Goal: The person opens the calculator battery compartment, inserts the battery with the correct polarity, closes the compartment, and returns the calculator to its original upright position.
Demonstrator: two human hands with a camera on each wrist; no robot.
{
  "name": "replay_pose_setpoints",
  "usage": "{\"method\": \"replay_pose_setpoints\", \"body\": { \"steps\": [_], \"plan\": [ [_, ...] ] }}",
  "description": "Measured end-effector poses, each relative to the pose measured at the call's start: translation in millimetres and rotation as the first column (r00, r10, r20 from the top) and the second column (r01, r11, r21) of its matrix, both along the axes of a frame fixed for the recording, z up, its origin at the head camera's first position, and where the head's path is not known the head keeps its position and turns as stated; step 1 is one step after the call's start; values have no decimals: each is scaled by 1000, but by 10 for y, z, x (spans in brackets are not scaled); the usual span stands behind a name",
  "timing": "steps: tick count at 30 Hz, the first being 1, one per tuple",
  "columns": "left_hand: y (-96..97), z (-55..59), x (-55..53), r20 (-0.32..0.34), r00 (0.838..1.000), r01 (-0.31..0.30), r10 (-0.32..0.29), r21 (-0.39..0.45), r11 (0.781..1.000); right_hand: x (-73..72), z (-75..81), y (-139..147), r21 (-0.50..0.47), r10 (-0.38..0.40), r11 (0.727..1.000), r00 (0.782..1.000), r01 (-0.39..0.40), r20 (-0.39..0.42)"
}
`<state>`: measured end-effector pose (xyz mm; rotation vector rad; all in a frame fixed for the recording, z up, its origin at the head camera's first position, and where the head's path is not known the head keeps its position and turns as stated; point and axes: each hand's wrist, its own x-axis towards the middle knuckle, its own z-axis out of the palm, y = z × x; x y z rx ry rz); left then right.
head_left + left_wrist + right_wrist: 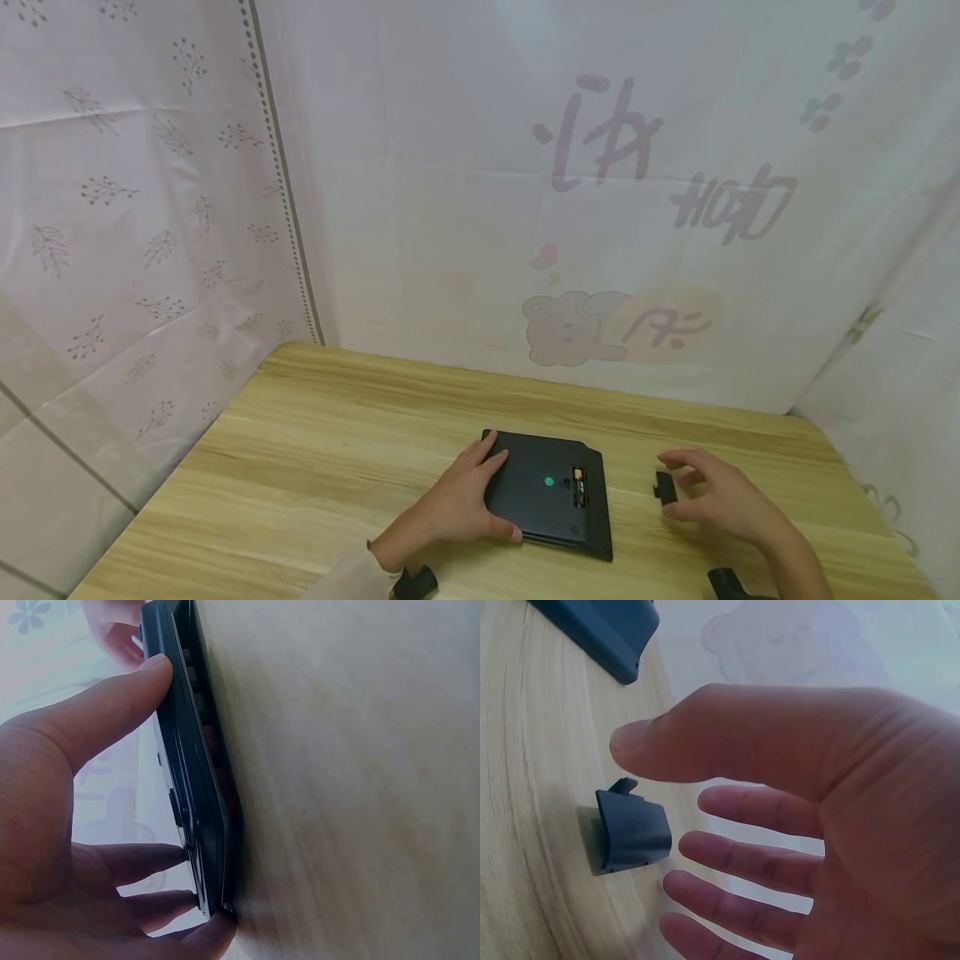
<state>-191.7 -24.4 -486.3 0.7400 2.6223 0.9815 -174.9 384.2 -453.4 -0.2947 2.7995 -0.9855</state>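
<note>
Apparently, your step is collecting the small cover (666,488): left grip (461,500) clamped on the black device (528,483), right grip (712,493) apart beside the cover; pinching seems needed.

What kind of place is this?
Probably a small work spot indoors, maybe in a home: there's a wood-grain table, and behind it hangs pale cloth printed with a cartoon bear.

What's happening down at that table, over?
Left hand gripping black device. Right hand open beside small black cover, not gripping it. Device back up, battery exposed. Nothing seen between right hand and cover.
</note>
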Motion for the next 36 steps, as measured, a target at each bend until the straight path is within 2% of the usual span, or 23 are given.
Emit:
{"method": "replay_pose_setpoints", "body": {
  "steps": [10,22,36],
  "plan": [
    [-9,-6,-10,-1,1000,7,-7,1,1000,-15,-56,9,17,24,1000,999,-23,-37],
    [-11,5,0,8,1000,2,-2,-5,1000,-21,-99,-18,52,20,999,998,-17,-63],
    [-12,-16,-6,9,1000,2,-2,2,1000,-36,-128,-18,55,17,998,1000,-16,-17]
  ]
}}
